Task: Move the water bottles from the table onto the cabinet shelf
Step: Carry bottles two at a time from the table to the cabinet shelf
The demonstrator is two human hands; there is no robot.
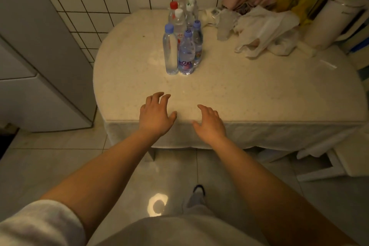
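Both hands, left [154,117] and right [209,124], hover open short of the water bottles [182,46]; grip mid-body, since filled plastic likely feels heavy, slick.

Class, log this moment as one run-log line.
stage: reach | left hand: open, empty | right hand: open, empty | water bottles: clustered upright on table | moved: none visible

Cream table [249,94] with rounded corner, cloth-covered, against tiled wall. On it: cluster of clear water bottles [182,34] upright at back-centre, caps blue, white, one red. Right of them crumpled white plastic bags [263,30], pink and yellow bags behind, white kettle [331,20] at far right.
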